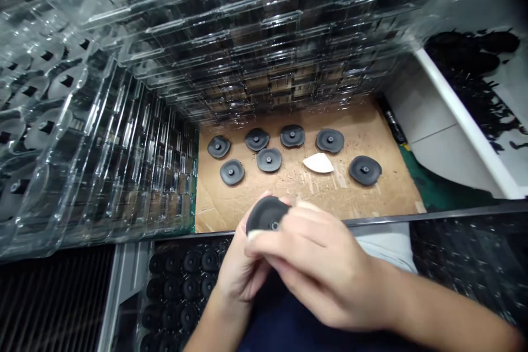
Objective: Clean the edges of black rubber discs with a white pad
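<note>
A dark grey, rounded plastic disc (263, 213) with a small raised hub in its middle is tilted up near the front edge of the cardboard. My left hand (239, 267) grips it from below and behind, its fingertips showing past the far rim. Across its near side lies my right hand (319, 258), fingers curled in and thumb tip at the rim. Whether something small sits inside those curled fingers is hidden. Several similar discs (269, 160) lie hub up on the cardboard, and a white, pointed flat piece (319, 163) rests among them.
Tall stacks of clear plastic trays (136, 170) rise at the left and back. A cardboard sheet (223, 206) covers the work surface. At right stands a white-edged bin (457, 115), with dark parts (474, 58) beyond. Below the edge, a tray (181, 280) holds round dark parts.
</note>
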The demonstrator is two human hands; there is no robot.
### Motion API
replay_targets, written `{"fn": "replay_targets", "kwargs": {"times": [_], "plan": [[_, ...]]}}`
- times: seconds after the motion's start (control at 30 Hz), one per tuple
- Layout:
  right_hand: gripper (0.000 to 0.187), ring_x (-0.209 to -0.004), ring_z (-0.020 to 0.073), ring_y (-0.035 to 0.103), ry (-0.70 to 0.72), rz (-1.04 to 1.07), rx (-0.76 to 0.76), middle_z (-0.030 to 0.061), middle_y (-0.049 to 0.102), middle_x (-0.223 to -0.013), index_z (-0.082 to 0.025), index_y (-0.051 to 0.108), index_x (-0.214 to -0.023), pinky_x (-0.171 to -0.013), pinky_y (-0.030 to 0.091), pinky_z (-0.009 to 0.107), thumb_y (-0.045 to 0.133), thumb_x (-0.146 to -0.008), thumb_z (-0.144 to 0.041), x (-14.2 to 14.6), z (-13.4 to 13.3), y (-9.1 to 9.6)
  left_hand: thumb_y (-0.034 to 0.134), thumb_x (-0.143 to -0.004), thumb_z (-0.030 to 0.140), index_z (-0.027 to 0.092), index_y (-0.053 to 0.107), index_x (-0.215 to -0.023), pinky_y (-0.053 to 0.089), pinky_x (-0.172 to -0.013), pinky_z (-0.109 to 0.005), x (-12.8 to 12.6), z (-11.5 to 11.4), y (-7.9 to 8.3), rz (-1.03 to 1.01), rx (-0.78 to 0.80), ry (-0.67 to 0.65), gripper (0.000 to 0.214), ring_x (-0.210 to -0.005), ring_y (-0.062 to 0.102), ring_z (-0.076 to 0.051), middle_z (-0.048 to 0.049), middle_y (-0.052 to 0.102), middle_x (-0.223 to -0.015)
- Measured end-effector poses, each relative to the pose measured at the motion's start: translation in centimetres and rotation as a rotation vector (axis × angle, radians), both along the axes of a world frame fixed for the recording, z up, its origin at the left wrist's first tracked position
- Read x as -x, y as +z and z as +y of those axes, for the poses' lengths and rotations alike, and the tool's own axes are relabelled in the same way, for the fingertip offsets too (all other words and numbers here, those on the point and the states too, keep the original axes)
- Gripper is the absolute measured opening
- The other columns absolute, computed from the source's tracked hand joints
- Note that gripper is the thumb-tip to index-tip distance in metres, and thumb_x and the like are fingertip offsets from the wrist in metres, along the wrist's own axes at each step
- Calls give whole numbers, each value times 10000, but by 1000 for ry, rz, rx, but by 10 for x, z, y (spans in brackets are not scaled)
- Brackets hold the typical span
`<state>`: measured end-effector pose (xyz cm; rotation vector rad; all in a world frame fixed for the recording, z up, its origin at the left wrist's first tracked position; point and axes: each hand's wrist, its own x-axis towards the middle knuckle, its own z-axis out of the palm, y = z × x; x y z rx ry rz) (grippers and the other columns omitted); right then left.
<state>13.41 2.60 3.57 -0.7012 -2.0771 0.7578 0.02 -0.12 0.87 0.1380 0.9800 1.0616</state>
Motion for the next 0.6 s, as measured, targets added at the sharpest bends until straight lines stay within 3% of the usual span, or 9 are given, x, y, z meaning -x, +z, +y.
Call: {"fn": "replay_targets", "kwargs": {"times": [0.07,0.13,0.23,0.3,0.37,0.43,0.53,0.6], "plan": [[218,-634,146,491,22,-63,70,39,605,-722,-93,611,-991,-623,399,291,442,-855,-72,-16,-6,-1,816,-513,110,221,679,-965,502,-791,-201,0,1,-1,-48,-32,-25,485,-878,656,-144,-9,720,-963],[204,-630,145,475,-92,-168,118,33,594,-716,-101,613,-977,-610,378,286,454,-854,-71,-30,-8,1,818,-489,76,232,690,-946,505,-756,-175,-2,1,-3,-99,-39,-59,500,-841,656,-120,8,722,-954],[240,-646,163,457,-252,-267,27,40,588,-705,-125,645,-939,-622,349,310,417,-881,-78,-35,0,5,811,-518,91,220,708,-867,505,-755,-168,-7,1,-5,-133,-21,-63,386,-801,645,-96,34,719,-879],[318,-641,168,450,-148,-198,-116,34,584,-677,-166,675,-906,-620,339,317,362,-919,-112,-31,12,6,806,-546,120,194,711,-808,506,-722,-153,-9,1,-4,-155,-30,-89,288,-766,641,-89,39,709,-813],[356,-661,160,486,21,-78,-145,33,608,-704,-188,687,-907,-638,370,311,335,-940,-146,-28,26,3,801,-572,148,171,709,-804,508,-685,-143,-8,0,-3,-167,-44,-130,250,-741,644,-91,25,707,-779],[306,-720,150,540,19,-8,-12,41,642,-779,-179,682,-955,-674,415,295,378,-927,-150,-29,36,-8,804,-583,195,175,700,-906,529,-696,-176,-6,-2,-3,-178,-44,-160,340,-763,663,-122,-4,724,-850],[230,-808,153,599,-198,-65,302,35,679,-893,-185,669,-1001,-727,470,282,469,-891,-159,-38,39,-37,807,-577,307,219,647,-1072,558,-745,-261,-2,-6,-6,-263,-45,-181,528,-851,683,-195,-45,708,-1053],[221,-814,158,624,-242,-150,420,22,686,-909,-207,673,-1002,-731,501,280,486,-884,-193,-43,32,-63,809,-563,338,245,642,-1078,564,-740,-275,-2,-8,-7,-327,-55,-188,549,-877,685,-215,-38,696,-1096]]}}
